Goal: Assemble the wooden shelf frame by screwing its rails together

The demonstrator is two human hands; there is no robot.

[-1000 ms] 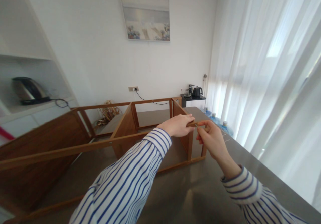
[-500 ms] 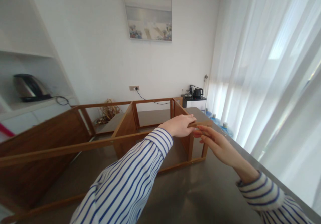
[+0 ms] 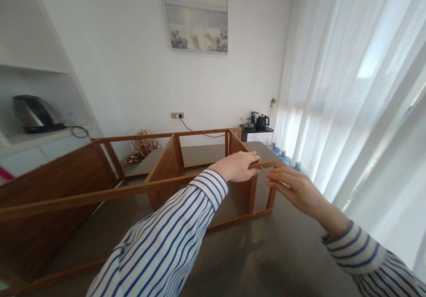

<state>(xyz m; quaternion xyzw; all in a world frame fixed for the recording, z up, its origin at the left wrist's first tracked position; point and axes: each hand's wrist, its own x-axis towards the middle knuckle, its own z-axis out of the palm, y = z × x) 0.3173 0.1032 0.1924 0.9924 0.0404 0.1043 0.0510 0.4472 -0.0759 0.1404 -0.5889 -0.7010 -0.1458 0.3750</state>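
A brown wooden shelf frame (image 3: 196, 179) lies on its side across the grey table. My left hand (image 3: 238, 166) is closed over the upper rail near its right end, fingers on top and the thumb side below. Just right of it, my right hand (image 3: 296, 190) pinches a slim metal hex key (image 3: 264, 169) between thumb and fingers. Its tip points at the rail beside my left fingers; whether it sits in a bolt I cannot tell. Most of the key is hidden by my fingers.
The grey table (image 3: 259, 257) extends under the frame. A kettle (image 3: 36, 113) stands on a shelf at left. Dried plants (image 3: 143, 142) are behind the frame. Water bottles (image 3: 282, 155) stand by the curtain (image 3: 319, 111), and a coffee maker (image 3: 262, 122) on a cabinet behind.
My right hand has drawn back slightly to the right, and the thin key now shows between its fingers and the rail. My left hand stays on the frame.
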